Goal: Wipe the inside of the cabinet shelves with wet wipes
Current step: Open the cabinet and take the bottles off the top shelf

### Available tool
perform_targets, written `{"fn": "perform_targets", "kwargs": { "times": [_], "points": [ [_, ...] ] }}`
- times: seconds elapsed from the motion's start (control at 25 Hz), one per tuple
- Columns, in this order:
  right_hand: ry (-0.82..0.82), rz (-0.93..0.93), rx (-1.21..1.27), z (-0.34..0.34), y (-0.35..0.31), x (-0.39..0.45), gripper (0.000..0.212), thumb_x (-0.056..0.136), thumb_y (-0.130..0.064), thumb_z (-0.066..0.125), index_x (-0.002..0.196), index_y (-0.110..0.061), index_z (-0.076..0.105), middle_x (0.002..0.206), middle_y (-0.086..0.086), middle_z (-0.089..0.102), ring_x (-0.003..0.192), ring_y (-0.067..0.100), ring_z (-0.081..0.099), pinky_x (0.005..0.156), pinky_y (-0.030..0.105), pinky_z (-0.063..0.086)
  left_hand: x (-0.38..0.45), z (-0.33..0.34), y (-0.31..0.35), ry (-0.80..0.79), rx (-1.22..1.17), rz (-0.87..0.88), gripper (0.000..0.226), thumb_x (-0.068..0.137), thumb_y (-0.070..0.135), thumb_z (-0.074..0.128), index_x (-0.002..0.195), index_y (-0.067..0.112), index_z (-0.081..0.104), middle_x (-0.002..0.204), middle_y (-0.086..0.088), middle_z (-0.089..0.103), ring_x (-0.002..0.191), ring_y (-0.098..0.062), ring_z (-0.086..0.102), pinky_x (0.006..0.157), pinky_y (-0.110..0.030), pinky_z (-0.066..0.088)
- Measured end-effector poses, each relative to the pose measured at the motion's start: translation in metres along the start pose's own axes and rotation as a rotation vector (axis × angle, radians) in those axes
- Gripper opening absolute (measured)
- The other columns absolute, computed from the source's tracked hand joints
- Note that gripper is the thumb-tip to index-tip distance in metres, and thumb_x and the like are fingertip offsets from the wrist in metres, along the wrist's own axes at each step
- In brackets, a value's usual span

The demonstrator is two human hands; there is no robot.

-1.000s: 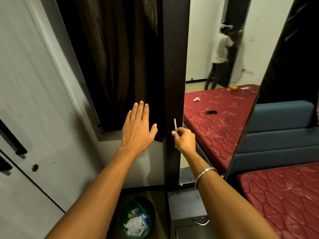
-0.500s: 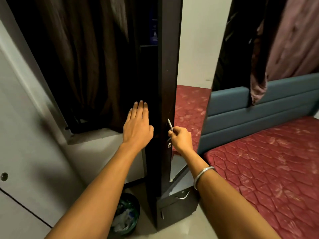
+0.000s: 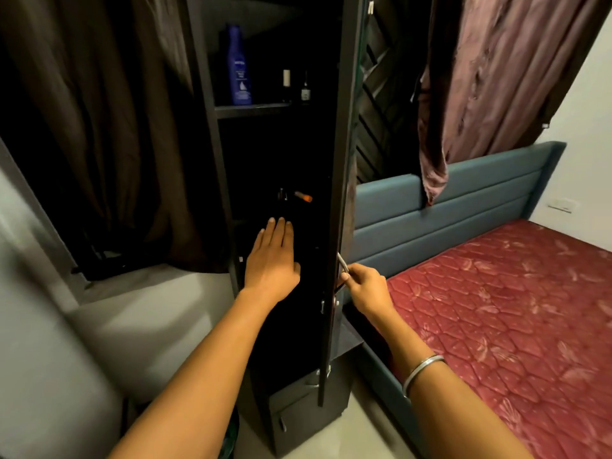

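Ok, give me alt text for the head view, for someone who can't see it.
A person's right hand grips the metal handle of a tall dark cabinet door, swung open, while the left hand reaches flat-fingered toward the dark shelves. A blue bottle and two small bottles stand on the upper shelf; a red mattress lies to the right.

— What does your cabinet (image 3: 212, 134) look like?
— Tall, narrow and dark. Your door (image 3: 334, 207) stands open, edge-on, at about 3 o'clock of the opening.
— And your shelves?
— One shelf (image 3: 251, 111) at 12 o'clock carries a blue bottle (image 3: 238, 66) and two small bottles. The lower one is too dark to read.
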State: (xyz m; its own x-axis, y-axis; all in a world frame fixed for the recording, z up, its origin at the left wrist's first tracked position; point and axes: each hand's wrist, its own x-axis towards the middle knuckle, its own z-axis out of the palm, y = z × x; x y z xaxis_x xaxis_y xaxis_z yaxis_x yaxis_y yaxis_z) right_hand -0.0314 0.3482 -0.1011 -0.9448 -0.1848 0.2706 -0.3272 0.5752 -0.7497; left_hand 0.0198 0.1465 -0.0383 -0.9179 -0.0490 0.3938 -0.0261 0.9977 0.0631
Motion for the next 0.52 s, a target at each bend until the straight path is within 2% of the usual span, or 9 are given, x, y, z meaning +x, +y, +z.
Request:
{"fn": "perform_targets", "kwargs": {
  "times": [0.16, 0.32, 0.52],
  "points": [
    [-0.009, -0.01, 0.009, -0.038, 0.041, 0.003, 0.013, 0.095, -0.022, 0.06, 0.084, -0.019, 0.068, 0.078, -0.005, 0.07, 0.077, 0.009, 0.065, 0.067, 0.026, 0.044, 0.011, 0.004, 0.047, -0.031, 0.013, 0.009, 0.079, 0.098, 0.032, 0.048, 0.159, 0.009, 0.002, 0.168, -0.009, -0.001, 0.154, -0.023, -0.006, 0.126, -0.039, 0.004],
    [0.014, -0.018, -0.005, -0.078, 0.08, 0.012, 0.018, 0.095, -0.019, 0.06, 0.078, -0.025, 0.064, 0.074, -0.007, 0.068, 0.075, 0.011, 0.065, 0.064, 0.029, 0.043, 0.017, 0.013, 0.092, -0.056, -0.016, 0.033, 0.078, 0.099, 0.032, 0.046, 0.159, 0.009, 0.001, 0.167, -0.009, -0.003, 0.154, -0.023, -0.007, 0.126, -0.039, 0.003],
    [0.05, 0.078, 0.15, -0.132, 0.125, 0.032, 0.02, 0.094, -0.012, 0.053, 0.094, -0.023, 0.07, 0.086, -0.01, 0.07, 0.078, 0.005, 0.06, 0.069, 0.028, 0.045, 0.03, 0.022, 0.14, -0.12, -0.081, 0.08, 0.077, 0.101, 0.029, 0.044, 0.159, 0.008, -0.002, 0.167, -0.01, -0.007, 0.154, -0.024, -0.011, 0.126, -0.037, -0.001]
  ]
}}
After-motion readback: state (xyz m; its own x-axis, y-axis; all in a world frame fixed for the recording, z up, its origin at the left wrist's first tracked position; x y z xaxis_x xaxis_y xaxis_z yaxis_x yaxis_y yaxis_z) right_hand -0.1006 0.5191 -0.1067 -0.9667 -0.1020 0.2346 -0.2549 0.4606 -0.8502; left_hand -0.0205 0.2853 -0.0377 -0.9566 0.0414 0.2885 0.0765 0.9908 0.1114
